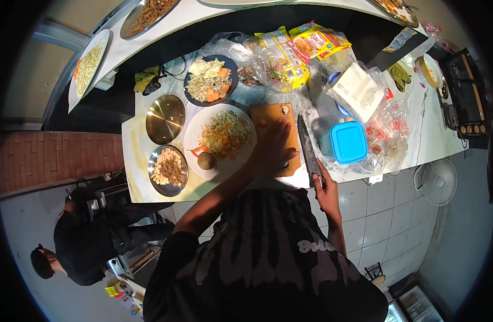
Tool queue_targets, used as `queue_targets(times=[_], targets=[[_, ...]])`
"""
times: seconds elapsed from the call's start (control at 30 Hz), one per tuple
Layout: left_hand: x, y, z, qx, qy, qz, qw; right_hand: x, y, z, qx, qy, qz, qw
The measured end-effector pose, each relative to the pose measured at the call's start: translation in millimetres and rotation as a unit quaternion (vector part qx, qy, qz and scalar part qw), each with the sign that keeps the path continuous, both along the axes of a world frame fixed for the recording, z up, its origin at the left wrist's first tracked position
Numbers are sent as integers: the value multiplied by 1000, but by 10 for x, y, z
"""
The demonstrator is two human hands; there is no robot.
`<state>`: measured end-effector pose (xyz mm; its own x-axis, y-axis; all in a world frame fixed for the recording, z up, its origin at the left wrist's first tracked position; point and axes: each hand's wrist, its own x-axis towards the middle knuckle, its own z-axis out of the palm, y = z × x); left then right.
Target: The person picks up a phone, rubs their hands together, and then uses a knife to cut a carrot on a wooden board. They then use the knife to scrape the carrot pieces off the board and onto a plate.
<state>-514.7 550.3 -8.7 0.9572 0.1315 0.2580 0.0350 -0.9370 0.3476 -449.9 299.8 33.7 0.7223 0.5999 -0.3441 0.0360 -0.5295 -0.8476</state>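
A wooden cutting board lies on the marble counter, with my left hand over it, fingers spread; a small pale piece sits near the board's far edge. My right hand is closed on the handle of a large knife, whose blade lies just right of the board and points away from me. Left of the board is a white plate with finely chopped orange and pale green vegetables, red chilies and a round brown item.
Nearby stand a dark plate of sprouts and carrots, an empty metal plate, a bowl of cubes, yellow packets, a blue-lidded container and plastic bags. Another person is at the lower left.
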Motion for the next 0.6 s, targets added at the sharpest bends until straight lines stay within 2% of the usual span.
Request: queue_targets(times=[0.07,0.2,0.27,0.33,0.37,0.5,0.6], targets=[[-101,20,20,-116,0,-51,992,-11,-7,-69,7,-10,1,1000],[-191,40,107,-185,24,-41,982,1,76,-62,33,-36,-4,999],[-167,52,131,-89,-5,-22,996,36,100,-114,42,-41,-13,998],[-76,40,94,-87,-42,-20,995,89,147,-232,91,-147,-7,985],[-21,19,74,-85,-77,-17,993,98,117,-260,91,-148,-3,985],[232,-62,146,-75,-79,-22,994,117,117,-60,8,-87,10,996],[261,-71,46,-12,-64,-65,996,122,75,-30,-28,-49,18,998]])
